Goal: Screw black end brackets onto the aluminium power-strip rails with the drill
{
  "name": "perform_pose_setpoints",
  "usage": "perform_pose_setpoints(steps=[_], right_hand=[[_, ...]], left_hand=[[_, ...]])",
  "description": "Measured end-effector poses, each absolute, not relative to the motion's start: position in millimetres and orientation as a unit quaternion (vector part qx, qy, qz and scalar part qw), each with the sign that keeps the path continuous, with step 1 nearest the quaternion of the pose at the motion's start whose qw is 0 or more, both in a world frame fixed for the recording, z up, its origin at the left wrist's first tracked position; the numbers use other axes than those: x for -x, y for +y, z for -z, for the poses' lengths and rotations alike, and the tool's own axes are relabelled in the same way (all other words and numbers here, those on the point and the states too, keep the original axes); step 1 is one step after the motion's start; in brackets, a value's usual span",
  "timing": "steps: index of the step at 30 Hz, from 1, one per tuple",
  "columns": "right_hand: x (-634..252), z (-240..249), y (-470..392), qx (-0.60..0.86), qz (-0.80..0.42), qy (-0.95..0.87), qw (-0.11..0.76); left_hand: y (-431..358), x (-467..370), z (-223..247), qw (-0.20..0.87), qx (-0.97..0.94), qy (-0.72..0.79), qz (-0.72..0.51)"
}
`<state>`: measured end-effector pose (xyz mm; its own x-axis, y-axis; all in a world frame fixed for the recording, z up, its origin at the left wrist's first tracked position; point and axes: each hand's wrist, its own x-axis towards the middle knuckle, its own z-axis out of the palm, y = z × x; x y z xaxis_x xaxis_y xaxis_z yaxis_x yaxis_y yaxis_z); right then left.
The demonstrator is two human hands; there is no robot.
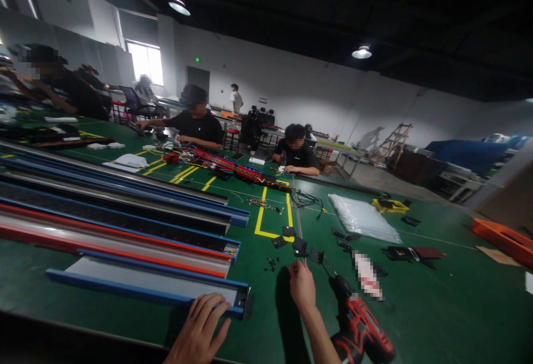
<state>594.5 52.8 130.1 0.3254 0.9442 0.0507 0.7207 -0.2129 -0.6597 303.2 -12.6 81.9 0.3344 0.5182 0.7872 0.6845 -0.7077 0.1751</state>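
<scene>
My left hand (202, 328) lies with spread fingers at the near edge of a blue-edged channel (150, 283), close to its right end, where a black end piece (246, 303) sits. To the right, my right hand (302, 286) is closed, its fingertips by several small black plates (300, 246); whatever it may hold is too small to make out. Left of that hand, small dark screws (272, 264) are scattered. A red and black power drill (364, 328) lies right of my right forearm, its bit pointing toward the plates.
Long blue and red rails (125, 236) fill the left of the green table (437, 292). Farther back lie a wired red assembly (225, 165), black cables (308, 200), a bubble-wrap bag (363, 218) and a yellow tray (390, 206). An orange bin (502, 242) is at right. People sit across the table.
</scene>
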Motion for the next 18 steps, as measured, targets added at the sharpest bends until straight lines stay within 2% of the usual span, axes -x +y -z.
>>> perform_pose_setpoints(steps=[5,7,10,13,18], right_hand=[[-543.7,-116.8,-10.6,0.695,-0.321,-0.502,0.402],[-523.1,-104.5,-34.0,0.561,-0.5,-0.398,0.526],[-506.5,-92.0,-55.2,0.446,-0.555,-0.309,0.631],[-503.5,-94.6,-61.8,0.432,-0.555,-0.309,0.64],[-522.5,-131.8,-64.3,0.53,-0.507,-0.405,0.546]], left_hand=[[-27.6,-340.2,-103.5,0.024,0.804,-0.353,0.477],[-34.1,-355.4,-111.5,-0.03,0.801,-0.345,0.489],[-40.6,-369.3,-119.7,-0.125,0.788,-0.328,0.506],[-43.1,-371.7,-125.6,-0.236,0.761,-0.332,0.505],[-43.1,-363.1,-137.0,-0.377,0.719,-0.38,0.443]])
